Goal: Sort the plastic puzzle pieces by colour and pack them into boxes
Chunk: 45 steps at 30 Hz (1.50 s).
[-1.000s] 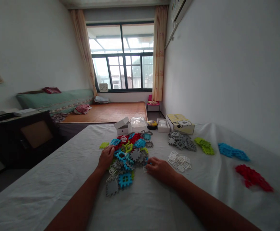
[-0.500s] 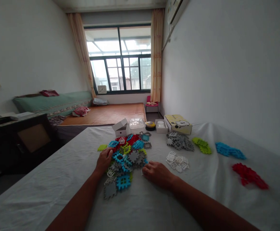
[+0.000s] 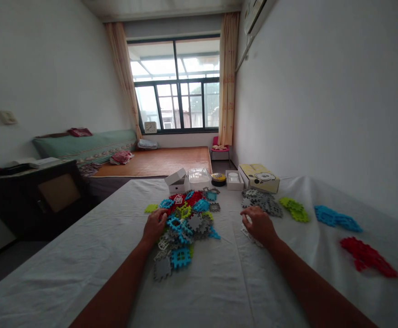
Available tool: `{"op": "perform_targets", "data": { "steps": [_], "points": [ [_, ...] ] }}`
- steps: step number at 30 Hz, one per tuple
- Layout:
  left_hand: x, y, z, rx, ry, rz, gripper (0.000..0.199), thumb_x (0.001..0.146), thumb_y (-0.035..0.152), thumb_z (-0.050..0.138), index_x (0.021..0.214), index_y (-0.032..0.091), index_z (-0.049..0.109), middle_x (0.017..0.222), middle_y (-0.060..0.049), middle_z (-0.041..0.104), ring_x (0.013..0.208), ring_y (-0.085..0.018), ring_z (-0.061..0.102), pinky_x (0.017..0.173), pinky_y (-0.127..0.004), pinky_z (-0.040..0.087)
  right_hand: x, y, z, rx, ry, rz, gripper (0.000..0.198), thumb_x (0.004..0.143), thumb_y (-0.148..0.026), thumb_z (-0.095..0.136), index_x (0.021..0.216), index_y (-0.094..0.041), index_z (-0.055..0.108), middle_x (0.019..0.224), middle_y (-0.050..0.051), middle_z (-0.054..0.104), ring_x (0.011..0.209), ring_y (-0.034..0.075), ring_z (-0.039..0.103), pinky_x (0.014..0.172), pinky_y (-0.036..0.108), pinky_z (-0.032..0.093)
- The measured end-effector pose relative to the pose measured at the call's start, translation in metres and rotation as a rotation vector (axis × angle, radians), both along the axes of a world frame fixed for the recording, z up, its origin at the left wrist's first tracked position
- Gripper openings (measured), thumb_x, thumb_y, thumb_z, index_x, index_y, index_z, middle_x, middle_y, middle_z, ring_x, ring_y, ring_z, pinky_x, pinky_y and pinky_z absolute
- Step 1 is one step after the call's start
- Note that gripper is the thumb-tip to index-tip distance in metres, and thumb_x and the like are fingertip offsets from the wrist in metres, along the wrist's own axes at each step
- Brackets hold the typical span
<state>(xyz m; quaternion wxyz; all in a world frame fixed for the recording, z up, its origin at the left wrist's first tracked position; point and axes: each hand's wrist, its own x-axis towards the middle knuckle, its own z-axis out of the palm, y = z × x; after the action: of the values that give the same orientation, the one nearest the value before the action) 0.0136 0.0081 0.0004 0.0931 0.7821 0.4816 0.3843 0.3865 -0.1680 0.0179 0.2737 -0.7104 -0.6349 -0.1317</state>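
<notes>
A mixed pile of interlocking plastic building tiles [image 3: 195, 222] in blue, red, green, grey and white lies on the cloth-covered table. My left hand [image 3: 155, 224] rests at the pile's left edge, fingers loosely bent against the tiles, seemingly holding none. To the right, my right hand [image 3: 260, 224] hovers over a small heap of white window-like tiles [image 3: 248, 233], partly hiding it. Its thumb and index finger are apart, and no tile shows between them. Just behind that hand is a heap of grey tiles [image 3: 265, 204].
Sorted green tiles [image 3: 294, 209], blue tiles [image 3: 337, 218] and red tiles [image 3: 368, 256] lie along the right. At the table's far edge stand a white box [image 3: 176, 182], a clear container [image 3: 199, 177], a round yellow-black tin [image 3: 218, 179], an open white box [image 3: 235, 183] and a yellow carton [image 3: 259, 177].
My right hand has moved right, from the mixed pile's edge to over the white tiles. A blue tile it covered now shows. My left hand stays at the pile. The view has shifted slightly.
</notes>
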Motion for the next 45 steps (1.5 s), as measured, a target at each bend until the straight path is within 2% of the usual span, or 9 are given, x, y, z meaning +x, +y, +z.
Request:
{"op": "perform_targets", "data": {
  "steps": [4, 11, 16, 22, 27, 31, 38, 41, 45],
  "points": [
    [0.001, -0.003, 0.000, 0.011, -0.001, -0.004, 0.033, 0.080, 0.032, 0.043, 0.096, 0.017, 0.068, 0.104, -0.008, 0.069, 0.103, -0.023, 0.060, 0.096, -0.038, 0.044, -0.029, 0.001, 0.000, 0.028, 0.026, 0.167, 0.025, 0.089, -0.023, 0.045, 0.103, -0.022, 0.066, 0.101, 0.006, 0.068, 0.099, 0.022, 0.055, 0.086, 0.033, 0.041],
    [0.004, -0.004, 0.001, 0.026, 0.002, -0.010, 0.031, 0.080, 0.030, 0.044, 0.094, 0.018, 0.068, 0.103, -0.008, 0.070, 0.101, -0.023, 0.061, 0.096, -0.039, 0.044, -0.093, 0.003, -0.001, -0.148, 0.052, 0.469, 0.049, 0.089, -0.035, 0.051, 0.137, -0.030, 0.044, 0.131, 0.005, 0.056, 0.121, 0.026, 0.045, 0.096, 0.043, 0.040],
    [0.004, -0.004, 0.001, 0.032, 0.014, -0.013, 0.032, 0.080, 0.030, 0.043, 0.096, 0.017, 0.068, 0.104, -0.008, 0.069, 0.102, -0.024, 0.061, 0.096, -0.040, 0.044, -0.098, 0.006, -0.006, -0.202, 0.134, 0.521, 0.041, 0.089, -0.037, 0.051, 0.129, -0.031, 0.053, 0.131, 0.004, 0.057, 0.125, 0.026, 0.042, 0.100, 0.046, 0.038],
    [0.004, -0.005, 0.003, 0.042, 0.021, -0.005, 0.031, 0.080, 0.030, 0.044, 0.096, 0.018, 0.068, 0.102, -0.008, 0.070, 0.101, -0.024, 0.061, 0.095, -0.040, 0.045, -0.089, 0.007, -0.003, -0.010, 0.344, 0.629, 0.031, 0.087, -0.028, 0.056, 0.117, -0.027, 0.063, 0.122, 0.005, 0.063, 0.116, 0.021, 0.051, 0.100, 0.039, 0.040],
    [0.004, -0.006, 0.004, 0.057, 0.025, -0.006, 0.030, 0.080, 0.030, 0.044, 0.093, 0.018, 0.069, 0.102, -0.008, 0.070, 0.100, -0.024, 0.062, 0.094, -0.040, 0.046, -0.086, 0.007, 0.001, 0.033, 0.570, 0.559, 0.012, 0.083, -0.021, 0.057, 0.087, -0.023, 0.069, 0.092, 0.004, 0.069, 0.089, 0.017, 0.061, 0.070, 0.027, 0.051],
    [0.006, -0.014, 0.014, 0.221, 0.035, 0.027, 0.026, 0.082, 0.029, 0.048, 0.094, 0.020, 0.069, 0.107, -0.009, 0.067, 0.106, -0.027, 0.058, 0.098, -0.046, 0.043, -0.082, 0.008, 0.002, 0.021, 0.630, 0.462, 0.016, 0.076, -0.018, 0.061, 0.092, -0.021, 0.064, 0.083, 0.001, 0.067, 0.073, 0.014, 0.061, 0.062, 0.024, 0.049],
    [0.044, -0.070, 0.042, 0.449, 0.167, -0.427, 0.021, 0.089, 0.026, 0.052, 0.106, 0.025, 0.065, 0.110, -0.003, 0.068, 0.117, -0.022, 0.053, 0.102, -0.042, 0.041, -0.083, 0.008, 0.007, 0.036, 0.742, 0.385, 0.008, 0.078, -0.026, 0.061, 0.082, -0.020, 0.064, 0.072, -0.001, 0.066, 0.064, 0.012, 0.059, 0.061, 0.024, 0.047],
    [0.061, -0.090, 0.041, 0.481, 0.260, -0.506, 0.026, 0.087, 0.030, 0.058, 0.112, 0.026, 0.062, 0.111, -0.004, 0.068, 0.114, -0.022, 0.055, 0.102, -0.043, 0.041, -0.088, 0.006, 0.010, 0.035, 0.789, 0.435, 0.009, 0.076, -0.028, 0.063, 0.080, -0.019, 0.062, 0.069, -0.002, 0.065, 0.063, 0.011, 0.059, 0.061, 0.023, 0.047],
    [0.068, -0.098, 0.041, 0.505, 0.247, -0.546, 0.013, 0.089, 0.026, 0.057, 0.098, 0.025, 0.066, 0.097, -0.002, 0.070, 0.102, -0.018, 0.061, 0.102, -0.039, 0.041, -0.088, 0.004, 0.011, -0.030, 0.848, 0.551, 0.022, 0.072, -0.035, 0.069, 0.086, -0.019, 0.063, 0.076, -0.001, 0.064, 0.068, 0.012, 0.060, 0.063, 0.024, 0.050]
  ]
}}
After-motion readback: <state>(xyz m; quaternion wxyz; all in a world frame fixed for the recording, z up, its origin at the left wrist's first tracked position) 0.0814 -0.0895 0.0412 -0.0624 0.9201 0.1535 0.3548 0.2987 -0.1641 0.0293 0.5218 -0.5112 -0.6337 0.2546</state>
